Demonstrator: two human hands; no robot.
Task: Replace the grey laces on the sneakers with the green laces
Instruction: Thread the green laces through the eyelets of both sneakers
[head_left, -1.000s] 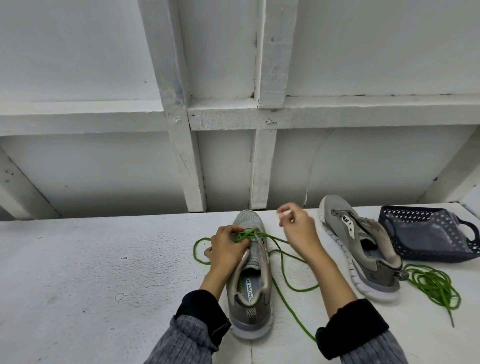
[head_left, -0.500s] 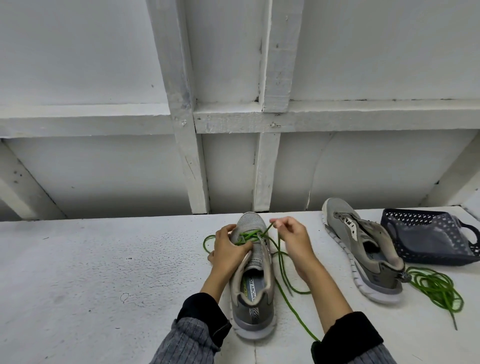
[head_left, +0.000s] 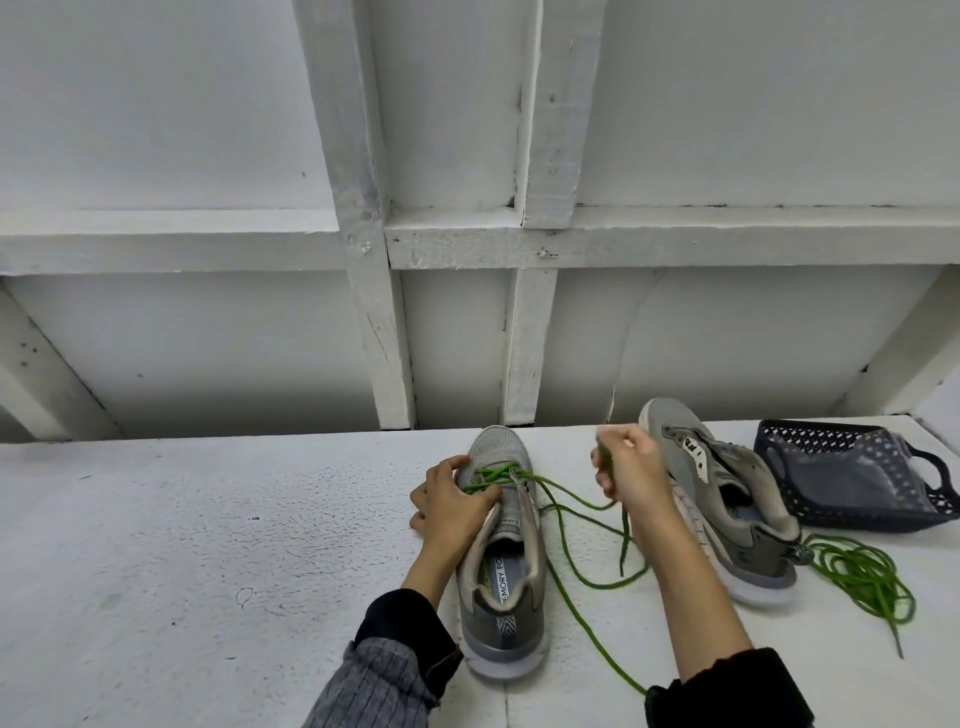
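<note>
A grey sneaker (head_left: 501, 587) stands upright in front of me, toe pointing away, with a green lace (head_left: 566, 506) crossed through its front eyelets. My left hand (head_left: 449, 506) grips the shoe's left side beside the crossings. My right hand (head_left: 631, 470) pinches a stretch of the green lace, held off to the right of the shoe, and the lace trails down across the white surface toward me. The second grey sneaker (head_left: 727, 504) lies to the right with no lace in it. A second green lace (head_left: 862, 577) lies coiled beside its heel.
A dark perforated basket (head_left: 810, 441) holding a grey bag sits at the far right. The white work surface (head_left: 208, 545) ends at a white wall with timber framing (head_left: 374, 312) just beyond the shoes.
My right hand has pulled the green lace away from the shoe's front, moving right and up. The loop on the left of the shoe has been drawn in. My left hand stays on the shoe.
</note>
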